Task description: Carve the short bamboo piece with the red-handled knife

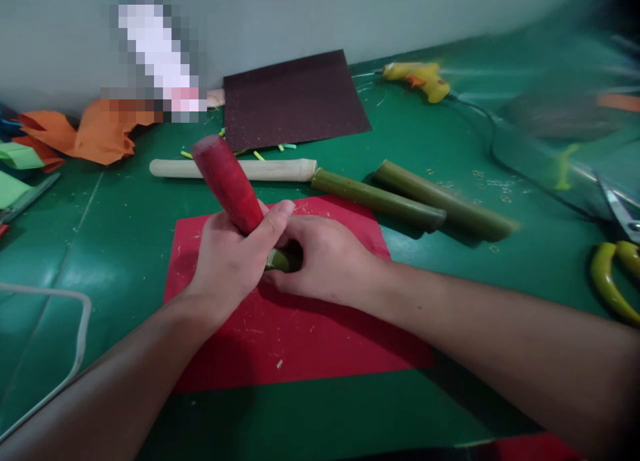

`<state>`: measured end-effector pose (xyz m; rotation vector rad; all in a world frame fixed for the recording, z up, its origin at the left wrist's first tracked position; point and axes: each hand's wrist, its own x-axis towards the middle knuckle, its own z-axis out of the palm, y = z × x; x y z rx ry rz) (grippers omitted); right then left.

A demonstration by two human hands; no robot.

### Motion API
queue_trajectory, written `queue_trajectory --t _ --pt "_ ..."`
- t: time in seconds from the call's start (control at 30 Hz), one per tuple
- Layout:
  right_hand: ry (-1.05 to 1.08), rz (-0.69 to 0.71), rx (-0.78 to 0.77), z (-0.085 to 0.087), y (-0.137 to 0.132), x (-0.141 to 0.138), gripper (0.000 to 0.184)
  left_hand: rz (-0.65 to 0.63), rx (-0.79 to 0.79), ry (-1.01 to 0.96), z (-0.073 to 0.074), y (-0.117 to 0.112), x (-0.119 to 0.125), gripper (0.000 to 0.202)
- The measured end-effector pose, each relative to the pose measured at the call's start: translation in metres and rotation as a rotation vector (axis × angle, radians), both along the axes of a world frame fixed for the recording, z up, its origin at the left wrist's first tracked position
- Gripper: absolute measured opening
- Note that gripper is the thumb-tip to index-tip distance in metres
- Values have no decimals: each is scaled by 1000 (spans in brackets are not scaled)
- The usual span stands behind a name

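Observation:
My left hand [233, 261] is wrapped round a thick red cylindrical handle [227, 181], which leans up and to the left. Its lower end is hidden by my fingers, so the kind of tool does not show. Close against it, my right hand [330, 257] grips a short piece of green bamboo [285, 259], whose pale cut end faces my left hand. Both hands are over a red sheet [300, 354] sprinkled with small shavings. Just behind them lie a pale peeled bamboo stick [270, 170] and two green bamboo lengths [375, 197] [445, 204].
A dark brown sheet [295, 101] lies near the wall. A yellow glue gun [420, 79] trails its cord rightward. Yellow-handled scissors [607, 281] are at the right edge, orange crumpled material [105, 134] at the back left. A white cable [83, 334] curves along the left of the green tabletop [130, 241].

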<state>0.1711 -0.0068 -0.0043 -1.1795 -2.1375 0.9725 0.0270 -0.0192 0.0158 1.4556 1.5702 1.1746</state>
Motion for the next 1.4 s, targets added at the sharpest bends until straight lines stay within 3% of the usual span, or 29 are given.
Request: queue_trajectory --t 0.37,0.63,0.87,1.0,1.23,1.4 --pt "15 22 32 -2 1 0 18 -47 -98 -23 6 -2 0 43" --pt "8 4 17 -1 1 0 20 16 -31 5 0 -1 0 36" --pt "7 9 25 -2 1 0 20 -29 -122 -32 6 1 -1 44" --pt "-21 10 22 -3 1 0 22 5 -59 -83 5 2 -2 45" --pt "-100 52 226 -4 5 7 24 12 -8 -284 6 7 -11 49" --pt "-115 54 365 -5 7 11 16 45 33 -263 15 7 -12 47"
